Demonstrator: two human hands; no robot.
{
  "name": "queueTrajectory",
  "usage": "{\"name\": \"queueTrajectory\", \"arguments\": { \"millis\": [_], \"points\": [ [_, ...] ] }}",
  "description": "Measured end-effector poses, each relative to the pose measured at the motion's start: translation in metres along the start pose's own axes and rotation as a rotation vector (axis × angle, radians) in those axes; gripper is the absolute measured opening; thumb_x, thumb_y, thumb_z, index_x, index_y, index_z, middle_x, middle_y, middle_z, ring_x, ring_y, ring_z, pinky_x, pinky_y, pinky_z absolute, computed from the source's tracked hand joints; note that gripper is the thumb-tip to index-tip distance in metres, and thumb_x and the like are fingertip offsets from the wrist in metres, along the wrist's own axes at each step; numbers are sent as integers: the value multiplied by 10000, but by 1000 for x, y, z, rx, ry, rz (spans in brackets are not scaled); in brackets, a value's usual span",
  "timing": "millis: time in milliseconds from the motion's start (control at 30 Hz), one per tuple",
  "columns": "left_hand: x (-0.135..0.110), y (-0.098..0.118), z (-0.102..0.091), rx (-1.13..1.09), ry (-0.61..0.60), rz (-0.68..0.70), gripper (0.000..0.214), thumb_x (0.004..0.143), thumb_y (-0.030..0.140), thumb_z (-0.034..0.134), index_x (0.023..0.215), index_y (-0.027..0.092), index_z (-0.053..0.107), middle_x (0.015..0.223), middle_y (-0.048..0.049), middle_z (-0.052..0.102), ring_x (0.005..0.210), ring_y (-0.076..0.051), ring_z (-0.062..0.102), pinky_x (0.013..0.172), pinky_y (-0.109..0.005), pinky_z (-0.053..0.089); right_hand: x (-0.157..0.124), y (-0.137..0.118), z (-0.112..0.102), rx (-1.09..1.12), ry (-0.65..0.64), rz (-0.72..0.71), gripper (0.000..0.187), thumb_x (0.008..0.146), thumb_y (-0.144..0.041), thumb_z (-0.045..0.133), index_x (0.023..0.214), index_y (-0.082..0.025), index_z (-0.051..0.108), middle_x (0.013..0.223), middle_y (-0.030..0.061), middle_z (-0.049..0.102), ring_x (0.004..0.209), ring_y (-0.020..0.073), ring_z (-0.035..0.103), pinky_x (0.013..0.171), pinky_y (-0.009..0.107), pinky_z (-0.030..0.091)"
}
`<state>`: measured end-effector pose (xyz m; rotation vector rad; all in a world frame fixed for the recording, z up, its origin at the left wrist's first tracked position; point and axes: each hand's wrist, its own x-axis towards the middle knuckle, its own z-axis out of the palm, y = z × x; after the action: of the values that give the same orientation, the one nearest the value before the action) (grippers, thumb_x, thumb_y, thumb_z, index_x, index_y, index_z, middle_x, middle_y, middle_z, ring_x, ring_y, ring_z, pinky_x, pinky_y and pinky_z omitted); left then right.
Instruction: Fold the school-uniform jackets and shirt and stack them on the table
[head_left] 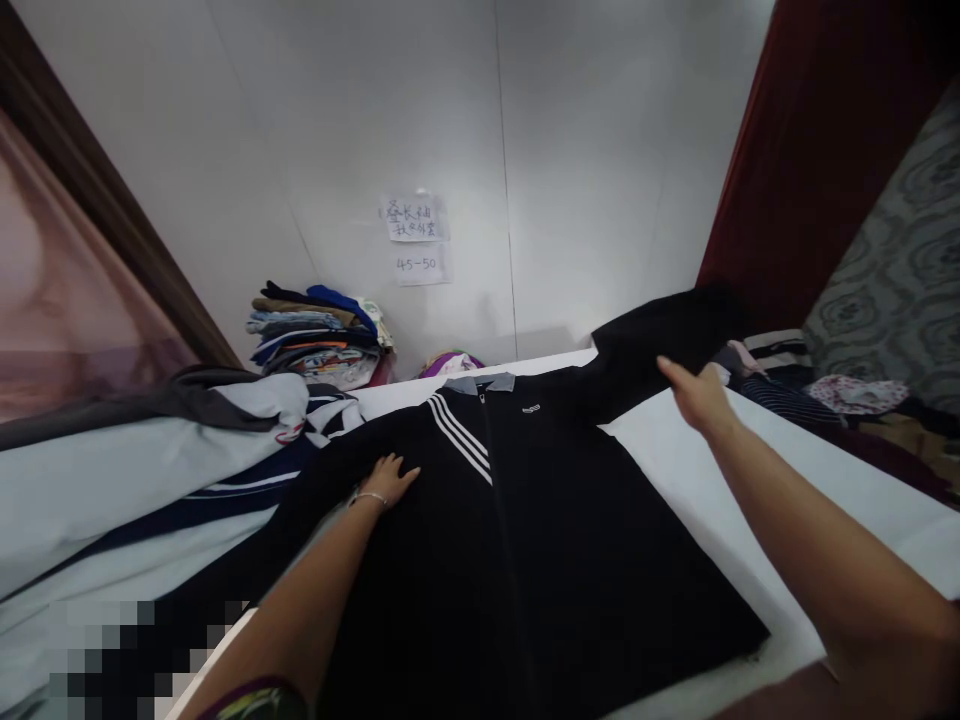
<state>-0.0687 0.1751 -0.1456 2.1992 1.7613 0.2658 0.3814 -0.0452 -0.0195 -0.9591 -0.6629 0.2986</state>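
A black zip jacket with white shoulder stripes and a grey collar lies spread face-up on a white table. My left hand rests flat and open on the jacket's left shoulder, a thin bracelet on the wrist. My right hand reaches to the far right and lies on the jacket's right sleeve, which stretches out past the table's edge; its fingers look extended along the cloth, the grip partly hidden.
A white and navy garment is heaped on the left. A stack of folded clothes stands at the back against the white wall with paper notes. More clothes lie at the right, by a dark red curtain.
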Motion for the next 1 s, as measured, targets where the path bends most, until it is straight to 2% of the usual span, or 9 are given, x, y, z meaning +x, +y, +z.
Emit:
{"name": "queueTrajectory", "arguments": {
  "millis": [100,200,333,433,533,633,733,867,1000],
  "points": [
    [-16,32,-10,-83,14,86,526,849,476,436,1168,115,648,1303,-162,588,1265,-312,485,1078,-403,332,-50,7,13,-266,-349,-7,215,674,-229,788,863,-146,729,875,57,731,1048,300,627,1036,529,395],
    [-60,82,0,-294,-43,202,552,898,560,317,1172,210,645,1201,-69,663,1104,-216,609,976,-307,436,-100,26,24,-416,-744,-185,340,825,-314,641,1156,-246,676,1233,44,648,1263,272,497,1115,496,305],
    [-133,143,29,-1323,-674,117,679,841,687,380,1266,191,567,1231,-143,634,1095,-252,621,915,-407,485,-161,55,36,-578,-1023,-304,507,881,-200,451,1357,-366,498,1413,-12,498,1355,218,386,1143,497,246],
    [-162,164,41,-1524,-807,-75,568,814,536,584,1254,177,562,1192,-150,656,1072,-267,638,913,-429,496,-190,63,34,-733,-1118,-328,630,811,-110,441,1388,-361,457,1469,-5,422,1398,223,303,1150,543,166],
    [-163,169,35,-1511,-701,-228,452,751,298,706,1160,133,606,1087,-150,701,984,-262,676,893,-409,521,-196,59,10,-833,-1059,-312,630,792,-128,489,1397,-300,458,1502,41,371,1417,244,255,1150,567,119],
    [-151,171,12,-1520,-617,-186,372,713,204,728,1067,131,643,1016,-127,726,918,-246,697,875,-389,540,-189,55,-41,-957,-762,-208,524,847,-271,519,1370,-279,493,1483,60,405,1392,263,313,1147,551,173],
    [-133,177,-21,-1548,-611,-66,350,679,180,749,1017,136,668,982,-105,736,891,-237,703,868,-362,548,-185,56,-100,-1173,-471,-57,520,852,-367,501,1332,-170,532,1441,144,447,1335,315,396,1104,519,297],
    [-97,197,-61,-1552,-594,64,196,679,147,716,872,123,689,824,-81,746,782,-207,710,789,-314,567,-190,51,-146,-1325,-428,141,575,825,-410,491,1339,-153,512,1241,145,616,1152,312,560,982,461,441],
    [-51,225,-84,-1504,-571,165,97,674,148,695,758,113,661,646,-52,702,611,-167,677,647,-280,562,-190,39,-151,-1213,-401,309,609,771,-396,525,1357,-232,498,1009,54,683,786,214,639,771,361,525]
  ]
}}
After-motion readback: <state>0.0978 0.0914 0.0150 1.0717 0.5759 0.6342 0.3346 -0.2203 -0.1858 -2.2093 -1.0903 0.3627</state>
